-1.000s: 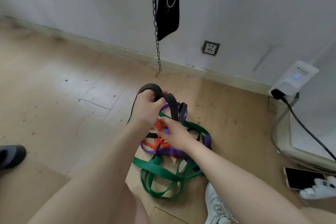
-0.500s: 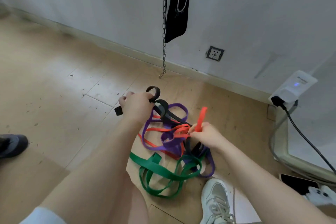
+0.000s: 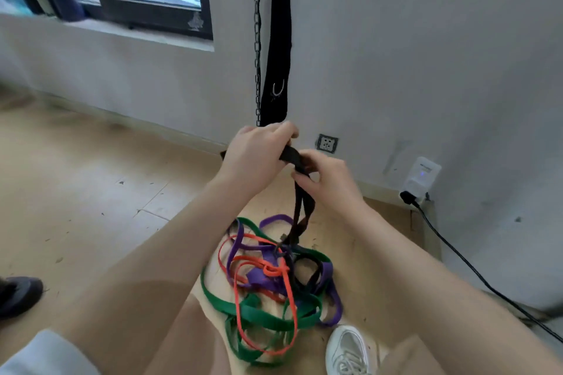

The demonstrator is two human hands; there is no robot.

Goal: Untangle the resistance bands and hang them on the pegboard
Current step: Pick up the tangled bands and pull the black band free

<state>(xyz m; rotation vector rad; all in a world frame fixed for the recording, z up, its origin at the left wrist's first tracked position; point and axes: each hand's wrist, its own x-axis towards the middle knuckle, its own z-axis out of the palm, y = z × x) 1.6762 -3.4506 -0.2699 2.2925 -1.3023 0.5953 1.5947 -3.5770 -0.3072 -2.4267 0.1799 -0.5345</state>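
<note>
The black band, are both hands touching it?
Touching. The head view shows the left hand gripping the black band at its top and the right hand pinching it just below.

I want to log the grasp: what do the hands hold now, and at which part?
Both the left hand and right hand grip the black band at its raised top end; its lower part hangs into the pile.

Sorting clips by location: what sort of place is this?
Probably a home workout room: a black strap and chain hang by the wall, and tangled resistance bands lie on the wooden floor.
</note>
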